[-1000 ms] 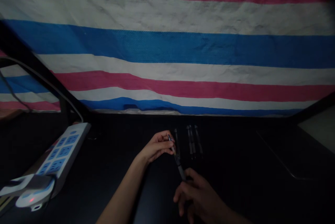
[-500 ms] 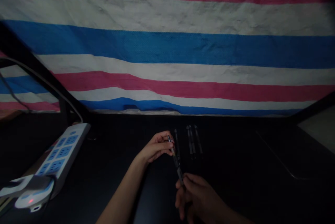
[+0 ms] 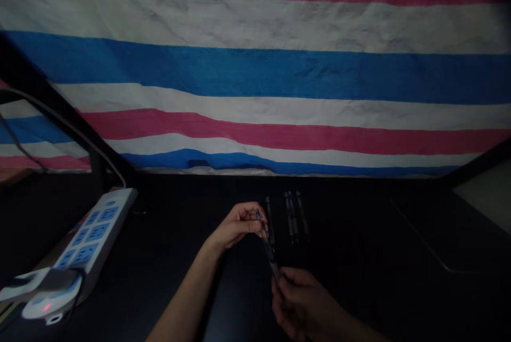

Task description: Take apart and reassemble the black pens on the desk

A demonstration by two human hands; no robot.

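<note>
Both hands hold one dark pen (image 3: 266, 242) over a black table (image 3: 359, 257). My left hand (image 3: 238, 224) pinches the pen's far tip with thumb and fingers closed. My right hand (image 3: 305, 302) grips the near end of the barrel, fingers curled round it. Just beyond the left hand, three more dark pens (image 3: 293, 215) lie side by side on the table, and another pen (image 3: 270, 218) lies next to the held one.
A white and blue power strip (image 3: 90, 235) lies at the left, with a white plug and small red light (image 3: 46, 299) at its near end. A striped red, white and blue tarp (image 3: 255, 75) hangs behind the table. A pale surface (image 3: 489, 198) shows at the right edge.
My right hand has closed round the pen's near end and drawn slightly toward me. The left hand has hardly moved.
</note>
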